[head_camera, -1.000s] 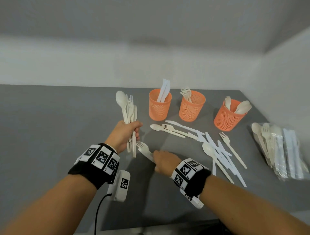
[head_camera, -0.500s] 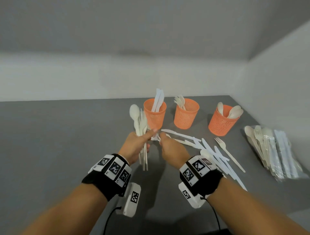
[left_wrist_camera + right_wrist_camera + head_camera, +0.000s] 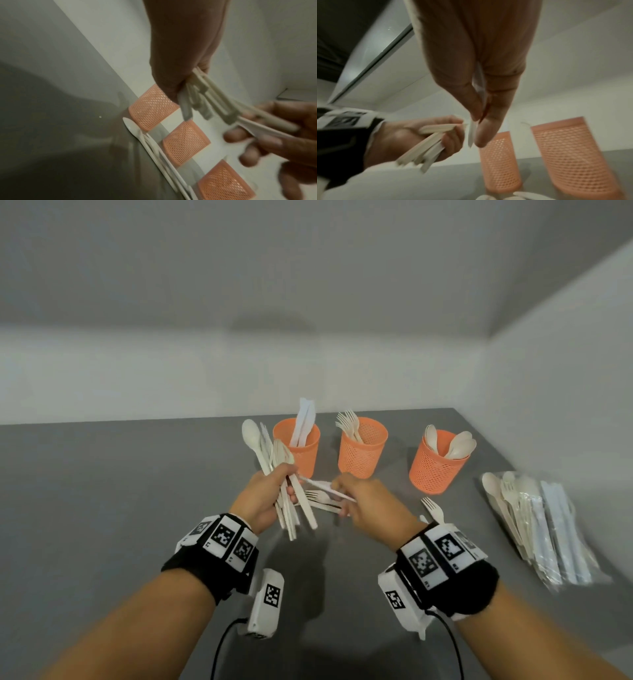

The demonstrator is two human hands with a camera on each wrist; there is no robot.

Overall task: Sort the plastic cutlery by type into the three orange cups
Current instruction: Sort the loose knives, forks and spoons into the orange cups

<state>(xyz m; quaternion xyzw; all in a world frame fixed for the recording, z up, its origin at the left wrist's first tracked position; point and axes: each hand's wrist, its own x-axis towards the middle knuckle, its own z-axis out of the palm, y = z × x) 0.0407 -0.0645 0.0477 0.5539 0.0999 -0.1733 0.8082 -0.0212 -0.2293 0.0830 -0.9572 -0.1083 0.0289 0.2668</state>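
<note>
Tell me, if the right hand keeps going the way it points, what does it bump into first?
Probably the left hand and its bundle of cutlery. The right hand points leftward at them, its white knife almost touching; depth is unclear.

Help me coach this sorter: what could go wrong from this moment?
1. The left hand grips a mixed bundle of spoons, forks and knives; dropped whole into one cup, it would mix the types.
2. The right hand pinches a white knife right against that bundle, so passing it over could jostle a piece loose.
3. The knife cup stands just behind the bundle; a swing might tip it.
</note>
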